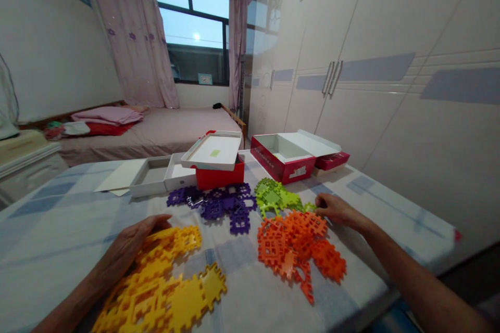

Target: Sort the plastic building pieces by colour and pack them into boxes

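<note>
Stretched flat along the far left side of a pile of yellow interlocking plastic pieces is my left hand, its fingers extended and holding nothing. At the right edge of the green pieces, my right hand is closed, with its fingertips pinching a small green interlocking piece. Just below that hand lies a heap of orange interlocking pieces. Purple pieces are spread at the middle, left of the green ones.
Behind the pieces stand a red box with a white tray tilted on top, and an opened dark red box. A shallow white box and paper lie at the left. A wardrobe borders the right side.
</note>
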The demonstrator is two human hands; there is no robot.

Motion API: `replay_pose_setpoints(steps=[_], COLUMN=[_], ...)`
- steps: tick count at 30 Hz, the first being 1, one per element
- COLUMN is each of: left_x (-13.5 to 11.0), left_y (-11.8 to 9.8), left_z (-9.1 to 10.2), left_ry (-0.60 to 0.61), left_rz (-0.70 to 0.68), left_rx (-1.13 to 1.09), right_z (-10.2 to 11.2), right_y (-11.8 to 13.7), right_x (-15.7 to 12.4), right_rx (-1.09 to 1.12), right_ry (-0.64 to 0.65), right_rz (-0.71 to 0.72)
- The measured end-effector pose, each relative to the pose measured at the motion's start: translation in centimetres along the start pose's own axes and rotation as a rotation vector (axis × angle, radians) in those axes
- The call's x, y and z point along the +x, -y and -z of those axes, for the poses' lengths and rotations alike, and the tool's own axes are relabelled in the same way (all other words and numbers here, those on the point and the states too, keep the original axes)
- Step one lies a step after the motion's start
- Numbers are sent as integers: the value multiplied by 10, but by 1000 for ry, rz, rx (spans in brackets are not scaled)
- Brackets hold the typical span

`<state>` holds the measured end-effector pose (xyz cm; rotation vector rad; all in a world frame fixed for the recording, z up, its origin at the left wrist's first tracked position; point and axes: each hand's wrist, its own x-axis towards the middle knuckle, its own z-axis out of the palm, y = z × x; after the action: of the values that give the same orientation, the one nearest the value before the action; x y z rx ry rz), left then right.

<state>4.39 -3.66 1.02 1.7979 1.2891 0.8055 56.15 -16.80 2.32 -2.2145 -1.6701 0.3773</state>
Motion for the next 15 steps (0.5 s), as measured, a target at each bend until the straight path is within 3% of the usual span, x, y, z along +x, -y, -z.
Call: replay_pose_setpoints(steps=[4,11,15], left_x=[-1,-2,-3], left_y=[-4,-5,-2], left_z=[1,1,1], left_ry=[21,42,37], left_rz=[-10,-44,-55], left_rx=[4,35,46], right_z=[8,13,10], right_y=[3,9,5], right_x=[0,0,-5], right_rx=[-5,-158,-116], right_ry=[-54,89,87], right_rz=[-58,74,17])
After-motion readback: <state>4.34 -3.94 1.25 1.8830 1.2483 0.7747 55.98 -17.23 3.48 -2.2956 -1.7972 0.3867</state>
